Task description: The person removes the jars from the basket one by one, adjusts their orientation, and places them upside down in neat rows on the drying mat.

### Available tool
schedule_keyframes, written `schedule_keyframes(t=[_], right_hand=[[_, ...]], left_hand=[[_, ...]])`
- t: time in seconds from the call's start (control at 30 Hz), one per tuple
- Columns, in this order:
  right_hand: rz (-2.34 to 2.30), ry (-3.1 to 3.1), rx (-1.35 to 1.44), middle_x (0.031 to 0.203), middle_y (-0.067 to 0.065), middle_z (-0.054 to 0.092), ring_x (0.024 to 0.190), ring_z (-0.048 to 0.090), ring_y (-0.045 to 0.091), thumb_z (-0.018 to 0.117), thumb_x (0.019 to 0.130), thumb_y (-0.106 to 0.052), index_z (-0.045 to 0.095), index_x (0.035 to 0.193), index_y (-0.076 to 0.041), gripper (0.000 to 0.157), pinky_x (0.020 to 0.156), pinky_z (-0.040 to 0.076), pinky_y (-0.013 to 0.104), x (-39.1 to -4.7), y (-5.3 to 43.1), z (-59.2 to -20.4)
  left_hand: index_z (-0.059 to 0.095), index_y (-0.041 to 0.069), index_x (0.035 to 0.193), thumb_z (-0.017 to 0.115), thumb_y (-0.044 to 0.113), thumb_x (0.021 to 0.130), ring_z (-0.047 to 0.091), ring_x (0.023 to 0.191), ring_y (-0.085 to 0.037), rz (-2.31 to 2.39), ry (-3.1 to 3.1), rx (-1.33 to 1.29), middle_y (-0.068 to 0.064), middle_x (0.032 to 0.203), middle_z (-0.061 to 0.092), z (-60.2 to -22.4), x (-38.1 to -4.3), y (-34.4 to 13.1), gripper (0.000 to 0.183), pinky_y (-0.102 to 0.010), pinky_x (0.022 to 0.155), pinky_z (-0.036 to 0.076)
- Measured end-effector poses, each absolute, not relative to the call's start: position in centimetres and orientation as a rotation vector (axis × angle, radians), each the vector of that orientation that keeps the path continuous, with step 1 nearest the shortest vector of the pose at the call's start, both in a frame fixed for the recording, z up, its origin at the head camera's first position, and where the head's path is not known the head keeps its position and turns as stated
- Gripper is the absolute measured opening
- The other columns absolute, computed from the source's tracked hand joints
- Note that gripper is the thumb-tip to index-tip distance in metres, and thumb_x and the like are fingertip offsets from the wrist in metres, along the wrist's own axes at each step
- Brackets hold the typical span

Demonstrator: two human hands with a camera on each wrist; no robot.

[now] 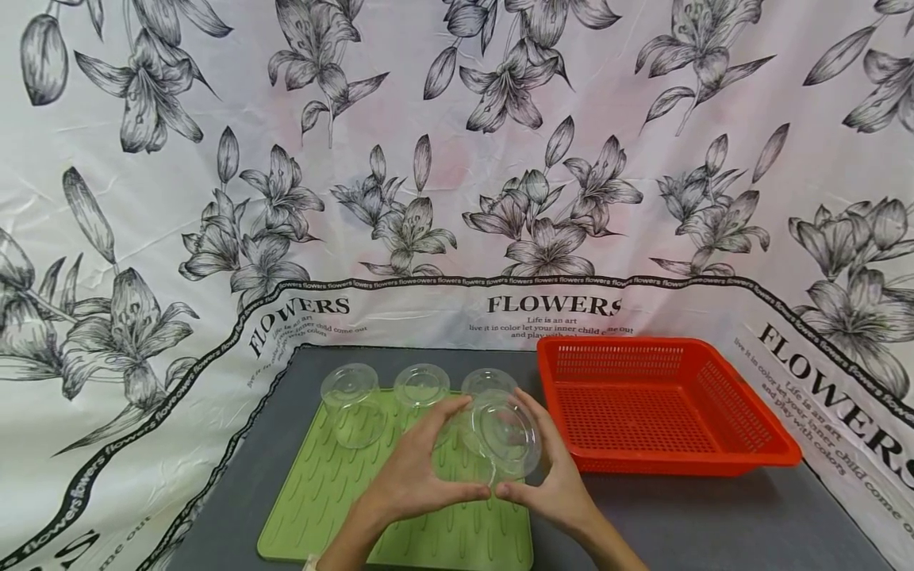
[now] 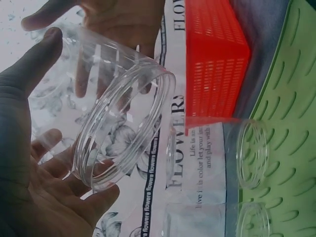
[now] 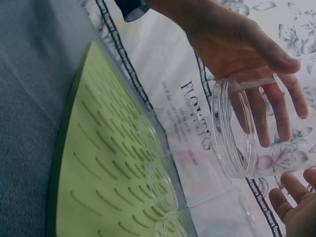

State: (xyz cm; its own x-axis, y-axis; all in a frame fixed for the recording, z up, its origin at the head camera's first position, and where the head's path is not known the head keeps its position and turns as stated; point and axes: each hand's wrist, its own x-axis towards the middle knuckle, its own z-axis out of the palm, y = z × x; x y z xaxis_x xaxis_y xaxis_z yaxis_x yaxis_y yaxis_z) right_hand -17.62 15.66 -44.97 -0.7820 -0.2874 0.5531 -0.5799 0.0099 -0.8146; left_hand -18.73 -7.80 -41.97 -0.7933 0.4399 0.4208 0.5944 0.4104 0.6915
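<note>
Both hands hold a clear plastic jar (image 1: 505, 434) above the right part of the green ridged mat (image 1: 307, 507). My left hand (image 1: 412, 469) curls around its left side, thumb nearest me; my right hand (image 1: 557, 480) grips it from the right. The jar is tilted, and its ridged end (image 2: 98, 136) points down towards the mat in the left wrist view. No contents show through its clear wall (image 3: 269, 160). Behind the hands, a row of three similar clear jars stands along the mat's far edge: a left jar (image 1: 353, 406), a middle jar (image 1: 421, 386) and a right jar (image 1: 489, 382), partly hidden.
A red perforated plastic basket (image 1: 671, 461) stands right of the mat on the grey table (image 1: 678, 515). A white flower-printed cloth (image 1: 400, 317) hangs behind the table and along both sides.
</note>
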Motion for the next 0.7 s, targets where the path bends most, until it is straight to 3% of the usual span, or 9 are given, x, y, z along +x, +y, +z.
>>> schedule_keyframes(t=[0.17, 0.37, 0.53, 0.7], right_hand=[[1.911, -2.011, 0.952, 0.153, 0.012, 0.048, 0.136, 0.053, 0.014, 0.087, 0.079, -0.008, 0.022, 0.162, -0.012, 0.105, 0.103, 0.053, 0.032, -17.7, 15.3, -44.9], [1.936, -1.961, 0.985, 0.155, 0.015, 0.044, 0.137, 0.053, 0.022, 0.085, 0.075, 0.004, 0.027, 0.159, -0.008, 0.103, 0.105, 0.052, 0.030, -17.8, 14.8, -44.8], [1.937, -1.968, 0.972, 0.156, 0.017, 0.042, 0.137, 0.052, 0.029, 0.085, 0.074, 0.005, 0.028, 0.159, -0.008, 0.103, 0.107, 0.052, 0.034, -17.9, 14.5, -44.7], [1.932, -1.994, 0.942, 0.152, 0.017, 0.047, 0.137, 0.053, 0.025, 0.087, 0.073, 0.002, 0.029, 0.159, -0.010, 0.104, 0.107, 0.051, 0.035, -18.0, 14.1, -44.8]], left_hand=[[0.034, 0.043, 0.153, 0.093, 0.050, 0.067, 0.045, 0.145, -0.018, -1.401, -2.479, -0.939, 0.014, 0.154, 0.046, -42.3, -18.9, -8.0, 0.104, -0.056, 0.115, 0.041], [0.034, 0.041, 0.153, 0.093, 0.049, 0.068, 0.045, 0.146, -0.022, -1.496, -2.448, -0.966, 0.014, 0.154, 0.047, -42.6, -19.0, -8.2, 0.104, -0.058, 0.117, 0.039], [0.034, 0.041, 0.153, 0.093, 0.049, 0.068, 0.045, 0.146, -0.022, -1.515, -2.439, -0.964, 0.014, 0.154, 0.046, -42.9, -19.0, -8.5, 0.104, -0.061, 0.116, 0.039], [0.033, 0.043, 0.154, 0.095, 0.045, 0.067, 0.042, 0.147, -0.024, -1.503, -2.470, -0.913, 0.013, 0.157, 0.044, -43.1, -18.9, -8.9, 0.107, -0.063, 0.115, 0.037]])
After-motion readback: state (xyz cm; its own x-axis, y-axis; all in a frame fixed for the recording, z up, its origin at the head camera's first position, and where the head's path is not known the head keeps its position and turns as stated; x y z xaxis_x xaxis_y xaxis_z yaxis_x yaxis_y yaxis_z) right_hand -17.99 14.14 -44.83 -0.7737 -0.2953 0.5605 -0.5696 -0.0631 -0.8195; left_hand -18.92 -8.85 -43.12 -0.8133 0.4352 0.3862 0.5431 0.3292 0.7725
